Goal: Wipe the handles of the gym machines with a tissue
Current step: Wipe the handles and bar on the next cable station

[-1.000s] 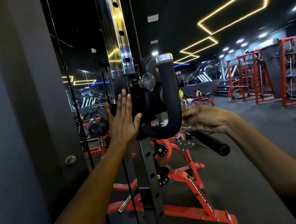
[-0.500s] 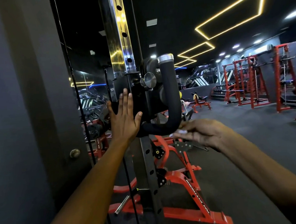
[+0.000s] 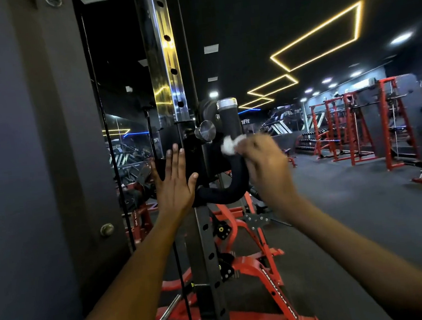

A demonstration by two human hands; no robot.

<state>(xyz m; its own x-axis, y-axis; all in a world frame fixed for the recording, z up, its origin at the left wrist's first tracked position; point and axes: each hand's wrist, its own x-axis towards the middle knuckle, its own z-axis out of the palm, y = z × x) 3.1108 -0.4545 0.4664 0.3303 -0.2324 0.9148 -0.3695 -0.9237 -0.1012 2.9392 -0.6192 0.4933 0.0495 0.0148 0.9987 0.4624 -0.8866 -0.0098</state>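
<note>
Change from half a second ago: the right hand (image 3: 262,164) has risen from below the bend of the handle (image 3: 233,157) to the upright part, and the tissue (image 3: 230,144) — then barely seen under the fingers — now shows as a white wad against the grip. The left hand (image 3: 175,181) has kept its place on the carriage.

Handle: black, padded, J-shaped. Its straight part stands upright beside the steel column (image 3: 165,60) and ends at the top in a silver cap (image 3: 226,104); its lower end curves left to the black carriage (image 3: 194,156). A round silver knob (image 3: 205,131) sits just left of the upright part. The padding looks matte and dark; no marks can be made out in this light.

Tissue: crumpled, small, white, pressed on the upright part a little below the cap, at the fingertips of the right hand.

Right hand: fingers curled round the tissue, pinching it against the handle; back of the hand towards the camera, slightly blurred; forearm comes up from lower right.

Left hand: flat, fingers straight and close together, thumb spread — palm pressed on the carriage left of the handle's lower end, holding nothing.

Around: a red bench frame (image 3: 255,272) stands behind and below the column; red racks (image 3: 352,129) line the far wall on the right; yellow light strips (image 3: 316,36) cross the dark ceiling.
</note>
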